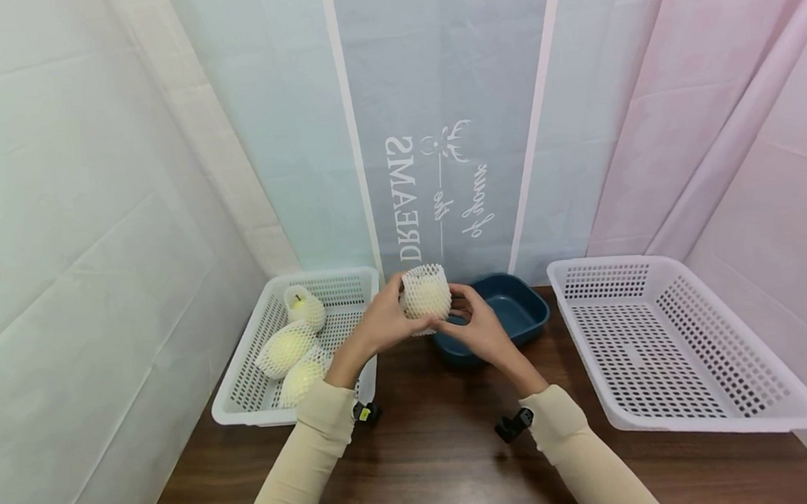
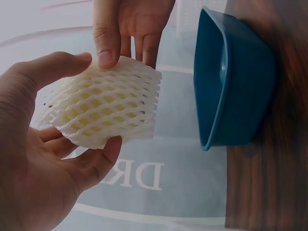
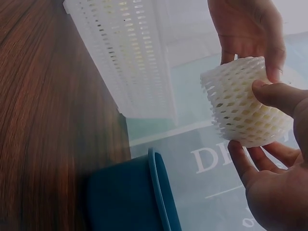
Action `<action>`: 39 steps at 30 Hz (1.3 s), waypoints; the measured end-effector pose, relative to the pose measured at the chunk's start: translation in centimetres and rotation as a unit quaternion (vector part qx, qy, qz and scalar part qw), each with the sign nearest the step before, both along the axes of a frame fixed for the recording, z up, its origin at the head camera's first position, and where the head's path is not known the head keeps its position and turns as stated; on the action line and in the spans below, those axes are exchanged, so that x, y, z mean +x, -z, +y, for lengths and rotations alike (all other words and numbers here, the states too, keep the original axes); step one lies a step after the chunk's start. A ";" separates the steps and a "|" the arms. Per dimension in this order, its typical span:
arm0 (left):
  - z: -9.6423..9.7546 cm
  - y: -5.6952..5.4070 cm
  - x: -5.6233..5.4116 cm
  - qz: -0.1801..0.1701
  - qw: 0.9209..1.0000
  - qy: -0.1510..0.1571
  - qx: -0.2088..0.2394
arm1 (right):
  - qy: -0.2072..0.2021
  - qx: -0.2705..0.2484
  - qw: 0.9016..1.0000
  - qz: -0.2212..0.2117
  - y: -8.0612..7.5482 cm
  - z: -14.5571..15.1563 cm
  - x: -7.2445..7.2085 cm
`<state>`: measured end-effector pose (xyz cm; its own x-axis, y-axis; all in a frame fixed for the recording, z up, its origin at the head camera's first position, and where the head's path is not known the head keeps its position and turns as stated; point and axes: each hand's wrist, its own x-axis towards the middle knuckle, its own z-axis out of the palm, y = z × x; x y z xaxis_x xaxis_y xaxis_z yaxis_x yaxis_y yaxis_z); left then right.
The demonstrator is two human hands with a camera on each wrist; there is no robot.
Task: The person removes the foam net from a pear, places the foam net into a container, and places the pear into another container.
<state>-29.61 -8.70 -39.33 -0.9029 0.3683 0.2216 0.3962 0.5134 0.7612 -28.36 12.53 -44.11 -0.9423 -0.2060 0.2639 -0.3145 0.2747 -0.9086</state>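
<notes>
A yellow pear in a white foam net [image 1: 426, 295] is held up between both hands, above the near-left part of a blue basin [image 1: 518, 307]. My left hand [image 1: 382, 320] grips it from the left, its thumb on one side and fingers curled round the other. From the right, my right hand [image 1: 479, 328] pinches the net with thumb and fingertips. In the left wrist view the foam net [image 2: 108, 108] covers most of the fruit, and yellow shows through its holes. The right wrist view shows the netted pear [image 3: 250, 108] between both hands.
At the left stands a white perforated basket [image 1: 242, 397] with three netted pears [image 1: 288, 350]; a stem shows on the rear one. Another white basket [image 1: 708, 422] stands at the right with no fruit visible inside. Both baskets rest on a dark wooden table [image 1: 444, 465], with a printed curtain [image 1: 434, 65] behind.
</notes>
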 end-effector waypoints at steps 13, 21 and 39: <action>1.0 0.5 1.0 0.035 0.999 0.027 0.018 | 0.001 0.021 1.000 0.002 -0.2 1.6 1.2; 1.9 1.4 1.9 0.039 0.998 0.032 0.033 | -0.004 0.036 0.999 0.005 0.1 2.5 2.0; 2.9 4.5 3.8 0.031 0.997 0.064 0.032 | -0.010 0.066 0.997 0.028 2.1 4.4 3.9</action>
